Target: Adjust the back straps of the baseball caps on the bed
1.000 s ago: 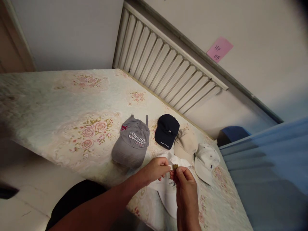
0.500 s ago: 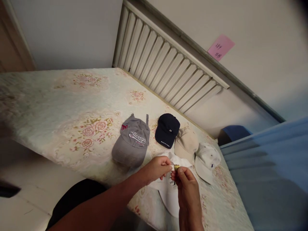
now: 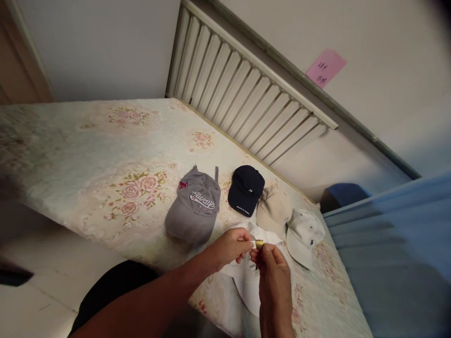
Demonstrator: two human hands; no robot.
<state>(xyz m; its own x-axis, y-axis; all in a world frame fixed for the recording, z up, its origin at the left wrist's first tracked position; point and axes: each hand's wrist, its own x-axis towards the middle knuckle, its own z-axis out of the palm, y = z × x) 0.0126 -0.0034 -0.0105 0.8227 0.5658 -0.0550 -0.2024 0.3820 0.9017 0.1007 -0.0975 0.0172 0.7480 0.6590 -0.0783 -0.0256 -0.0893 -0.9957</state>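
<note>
Pinching with closed fingertips of the left hand (image 3: 230, 245) a narrow white strap (image 3: 253, 244), and with thumb and fingers of the right hand (image 3: 273, 264) a small brass-coloured clasp (image 3: 260, 244). Lined up end to end between both hands, strap left, clasp right, long axis running left to right; clasp nearer the right hand. Threaded through or merely butted together: cannot tell. Held over a white fabric cap (image 3: 243, 279), with brim toward the near side, on a floral-patterned covering (image 3: 88, 150). Beyond, to the far side, with a dark navy fabric cap (image 3: 245, 190).
</note>
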